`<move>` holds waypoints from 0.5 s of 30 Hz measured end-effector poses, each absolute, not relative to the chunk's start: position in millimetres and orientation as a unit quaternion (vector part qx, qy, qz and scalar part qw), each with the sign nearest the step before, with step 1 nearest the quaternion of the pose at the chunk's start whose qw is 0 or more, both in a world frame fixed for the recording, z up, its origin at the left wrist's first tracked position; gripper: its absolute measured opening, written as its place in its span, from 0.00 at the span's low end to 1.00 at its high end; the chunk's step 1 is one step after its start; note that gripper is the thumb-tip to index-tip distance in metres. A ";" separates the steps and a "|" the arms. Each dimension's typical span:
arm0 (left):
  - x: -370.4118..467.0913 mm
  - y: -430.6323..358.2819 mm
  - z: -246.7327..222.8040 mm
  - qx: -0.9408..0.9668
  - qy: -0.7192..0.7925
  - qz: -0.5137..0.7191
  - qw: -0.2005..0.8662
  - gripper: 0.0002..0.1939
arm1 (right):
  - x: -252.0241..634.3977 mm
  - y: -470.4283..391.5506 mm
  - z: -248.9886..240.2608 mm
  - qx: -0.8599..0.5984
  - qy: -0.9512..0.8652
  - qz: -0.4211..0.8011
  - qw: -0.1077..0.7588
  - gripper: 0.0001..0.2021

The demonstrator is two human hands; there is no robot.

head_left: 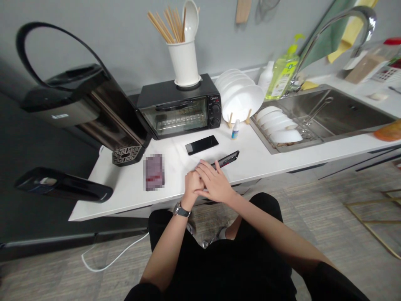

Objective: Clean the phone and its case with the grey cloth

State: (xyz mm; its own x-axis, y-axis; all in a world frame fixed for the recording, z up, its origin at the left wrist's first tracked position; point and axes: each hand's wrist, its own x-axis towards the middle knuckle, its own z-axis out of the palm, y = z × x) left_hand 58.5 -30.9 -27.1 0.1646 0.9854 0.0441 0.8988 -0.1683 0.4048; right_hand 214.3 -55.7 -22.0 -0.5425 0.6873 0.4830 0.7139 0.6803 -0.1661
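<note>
I read the phone case point(226, 159) as the thing in hand: dark, slim, lying at the counter's point(282, 156) front edge, long axis running from about 8 o'clock to 2 o'clock. Its near end is under the fingers; the far end sticks out free toward 2 o'clock.

Right hand point(214, 184) sits on top, fingers flat and spread over the case's near end, touching it. I can't tell if it's pinching or just pressing. Left hand point(191, 186) is tucked under and beside the right, at its 9 o'clock, curled; whether it holds anything is hidden by the right hand (watch point(181, 210) on that wrist). Right hand is the nearer one to the case; from both hands the case leads off at 2 o'clock.

Outward from there: a second phone point(201, 144) lies flat at 12 o'clock from the hands, apart from the case, long axis roughly parallel to it. A blurred-out reddish item point(153, 171) sits at 9 o'clock. Small bottle point(235, 129) at 1 o'clock, toaster oven point(180, 106) behind the phone, sink point(328, 113) with bowls point(278, 125) off at 2 o'clock.
</note>
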 end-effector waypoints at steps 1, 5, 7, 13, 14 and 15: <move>58.5 -31.3 -26.9 0.749 0.628 0.154 0.143 0.11 | 222.4 -52.3 -21.9 -0.399 -0.879 -0.030 0.259 0.37; 63.2 -36.0 -24.3 0.747 0.615 0.209 0.144 0.17 | 277.8 -30.1 -22.2 -0.518 -0.802 -0.067 0.290 0.35; 64.8 -37.0 -23.9 0.744 0.612 0.225 0.147 0.18 | 279.4 -30.2 -22.7 -0.558 -0.766 -0.071 0.313 0.36; 57.9 -33.5 -27.9 0.749 0.622 0.167 0.156 0.11 | 208.2 -62.7 -25.9 -0.416 -0.868 -0.019 0.270 0.39; 57.2 -33.7 -28.0 0.749 0.622 0.166 0.156 0.11 | 211.6 -61.6 -25.6 -0.404 -0.877 -0.019 0.260 0.38; 57.3 -34.3 -27.7 0.750 0.621 0.170 0.156 0.11 | 221.3 -57.4 -25.0 -0.412 -0.873 -0.025 0.259 0.37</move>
